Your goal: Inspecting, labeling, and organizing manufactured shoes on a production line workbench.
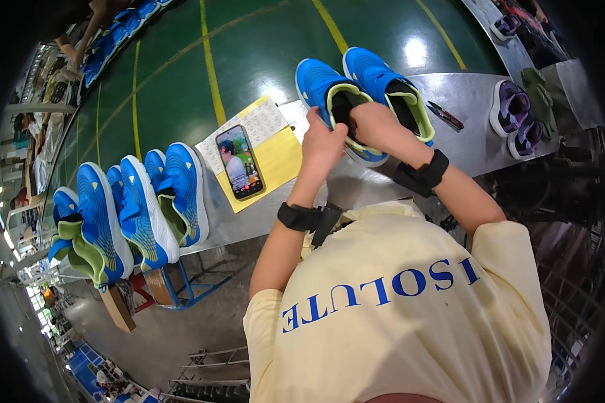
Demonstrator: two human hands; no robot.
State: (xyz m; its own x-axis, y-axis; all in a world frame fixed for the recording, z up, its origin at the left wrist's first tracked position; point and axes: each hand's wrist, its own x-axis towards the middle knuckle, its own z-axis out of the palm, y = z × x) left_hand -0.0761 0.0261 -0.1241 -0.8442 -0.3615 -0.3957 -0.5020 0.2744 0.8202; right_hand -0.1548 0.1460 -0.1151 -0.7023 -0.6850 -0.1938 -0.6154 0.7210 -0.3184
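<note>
In front of me, a blue sneaker (319,82) with a lime-green lining stands at the edge of the metal table, toe pointing away. My left hand (323,143) grips its left side near the collar, with the thumb at the opening. Over the right side of the same opening, my right hand (382,125) is closed, its fingertips bent down into the shoe; what they pinch, if anything, is hidden. The matching blue sneaker (370,66) stands just to the right, partly covered by my right hand. Black bands circle both my wrists.
A lit phone (240,161) lies on yellow paper (279,158) and a printed white sheet (255,127). Several blue sneakers (131,201) stand at the left. Dark-handled snips (445,115) and purple shoes (512,107) lie right. Beyond is a green surface (262,47) with yellow lines.
</note>
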